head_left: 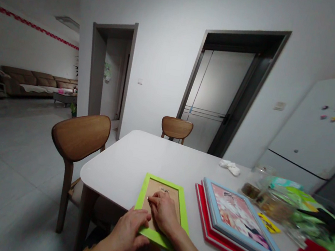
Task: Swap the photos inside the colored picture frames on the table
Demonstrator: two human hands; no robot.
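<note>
A lime-green picture frame (143, 189) lies back side up at the near edge of the white table, its brown backing board (153, 186) showing. My left hand (131, 226) grips the frame's lower left corner, fingers bent over the rim. Across the board reaches my right hand (163, 209), its fingertips pinched at a small shiny metal clip (148, 198) by the left inner edge. Another small metal fitting (164, 190) sits on the board above the knuckles. The right hand and forearm hide the board's lower part.
Right of the green frame, a light-blue picture frame (246, 221) rests on red frames (203, 221). Beyond them stand glass jars (275, 202), green bags (323, 220) and a crumpled white tissue (229, 167). Wooden chairs (81, 135) stand at the table's left and far sides.
</note>
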